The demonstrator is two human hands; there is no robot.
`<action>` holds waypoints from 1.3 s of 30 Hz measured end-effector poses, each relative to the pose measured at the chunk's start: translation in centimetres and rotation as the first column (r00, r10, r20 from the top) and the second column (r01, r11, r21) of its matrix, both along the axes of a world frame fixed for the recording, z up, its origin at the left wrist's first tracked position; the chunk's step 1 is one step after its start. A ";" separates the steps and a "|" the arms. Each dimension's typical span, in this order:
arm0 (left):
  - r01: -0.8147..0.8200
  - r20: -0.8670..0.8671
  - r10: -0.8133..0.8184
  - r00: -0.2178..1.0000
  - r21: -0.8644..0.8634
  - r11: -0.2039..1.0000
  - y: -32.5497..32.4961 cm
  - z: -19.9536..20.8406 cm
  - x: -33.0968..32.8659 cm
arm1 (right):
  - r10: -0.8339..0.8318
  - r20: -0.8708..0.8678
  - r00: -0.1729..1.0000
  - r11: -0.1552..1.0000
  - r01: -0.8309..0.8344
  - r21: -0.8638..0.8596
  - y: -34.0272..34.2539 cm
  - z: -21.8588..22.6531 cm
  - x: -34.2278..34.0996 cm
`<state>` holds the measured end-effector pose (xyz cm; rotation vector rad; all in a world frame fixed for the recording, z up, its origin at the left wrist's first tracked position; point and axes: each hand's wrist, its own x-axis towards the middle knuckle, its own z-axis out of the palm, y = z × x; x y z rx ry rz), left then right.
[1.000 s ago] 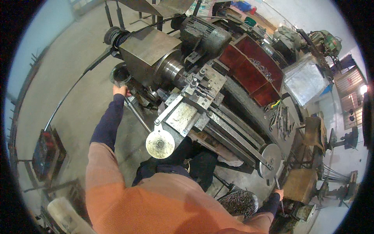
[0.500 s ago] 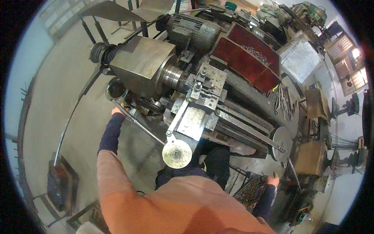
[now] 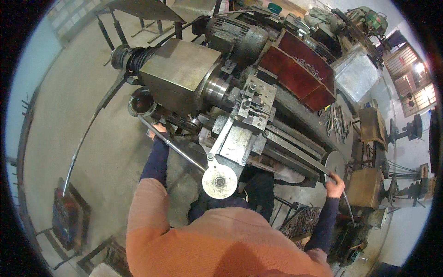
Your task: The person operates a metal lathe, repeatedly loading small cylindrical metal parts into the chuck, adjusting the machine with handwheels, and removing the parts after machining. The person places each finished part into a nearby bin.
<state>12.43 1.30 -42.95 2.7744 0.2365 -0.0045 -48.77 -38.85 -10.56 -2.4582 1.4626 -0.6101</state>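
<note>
In front of me stands a lathe-like machine with a boxy metal headstock, a tool post and a pale round handwheel. My left hand is under the headstock, beside a long metal rod that slants toward the handwheel. Its fingers are bent and partly hidden by the rod, and what they hold is unclear. At the machine's right end, my right hand is closed round the end of a long flat metal bar, beside a round disc.
Behind the bed sits a dark red tray of small metal parts, near an electric motor. Wrenches lie at the right. Metal shavings are heaped below my right arm. A long lever curves down on the left.
My right hand has risen from beside the shavings to the end of the flat bar. My left hand has shifted right along the rod. The whole view has shifted slightly.
</note>
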 end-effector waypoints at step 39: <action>0.004 0.094 -0.026 0.995 0.228 0.974 16.7 32.3 -16.1 | 0.781 -0.374 0.500 0.513 -0.855 -0.073 12.0 7.0 40.8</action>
